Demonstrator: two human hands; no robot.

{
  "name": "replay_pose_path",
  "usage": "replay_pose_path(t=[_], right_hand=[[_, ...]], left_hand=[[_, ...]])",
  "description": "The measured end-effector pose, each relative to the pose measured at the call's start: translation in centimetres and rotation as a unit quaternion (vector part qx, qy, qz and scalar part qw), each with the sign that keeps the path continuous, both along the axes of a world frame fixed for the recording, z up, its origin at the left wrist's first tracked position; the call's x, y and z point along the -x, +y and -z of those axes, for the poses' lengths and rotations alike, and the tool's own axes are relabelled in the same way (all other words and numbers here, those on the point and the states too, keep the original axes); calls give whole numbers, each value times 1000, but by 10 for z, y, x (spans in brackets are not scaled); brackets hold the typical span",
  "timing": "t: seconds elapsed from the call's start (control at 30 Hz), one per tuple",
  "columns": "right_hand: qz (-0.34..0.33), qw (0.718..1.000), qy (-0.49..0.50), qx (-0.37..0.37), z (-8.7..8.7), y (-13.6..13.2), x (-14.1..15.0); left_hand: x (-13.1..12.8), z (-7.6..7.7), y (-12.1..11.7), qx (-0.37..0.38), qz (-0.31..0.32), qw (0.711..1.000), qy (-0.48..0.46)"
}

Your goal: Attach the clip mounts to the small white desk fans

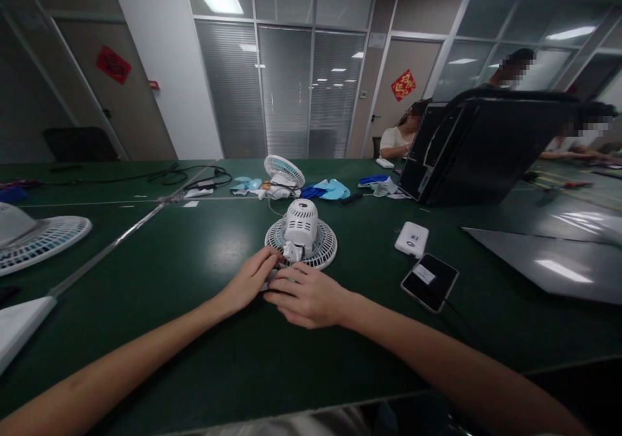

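Note:
A white electric fan head (301, 222) lies face down on the green table, its round grille (328, 245) underneath and the motor housing pointing up. My left hand (253, 275) is at the near left edge of the grille, fingers bent together. Close against it, my right hand (308, 295) has its fingers curled inward. A small pale piece (268, 282) shows between the two hands, mostly covered by the fingers. Its kind cannot be made out. A white bracket-like part (292, 251) sticks out of the housing just beyond my fingertips.
Behind stand another small fan (284, 175) and blue gloves (313, 192). To the right lie a white power bank (412, 238), a phone (430, 282) and a large black monitor-like panel (486, 151). Another fan grille (53, 238) is at left. People sit across the table.

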State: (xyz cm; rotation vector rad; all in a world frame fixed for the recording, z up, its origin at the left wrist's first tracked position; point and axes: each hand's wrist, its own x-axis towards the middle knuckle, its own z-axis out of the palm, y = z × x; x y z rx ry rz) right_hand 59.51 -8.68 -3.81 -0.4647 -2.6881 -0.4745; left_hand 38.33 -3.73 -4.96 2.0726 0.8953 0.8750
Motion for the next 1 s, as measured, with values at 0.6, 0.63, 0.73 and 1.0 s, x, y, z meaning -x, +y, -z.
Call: replay_pose_path(t=[0.6,0.63,0.73,1.0], right_hand=[[123,989,-11,85,3,5,-15],[129,988,-8,83,3,5,-14],[145,986,-6,81,5,5,-13],[96,992,6,75,3,9,-20]], left_hand=[[15,-9,-8,-28,-10,1000,3],[12,-8,-11,-8,-17,999,-28],[3,-5,-17,16,-45,996,-77],[-3,0,-25,9,-96,991,-89]])
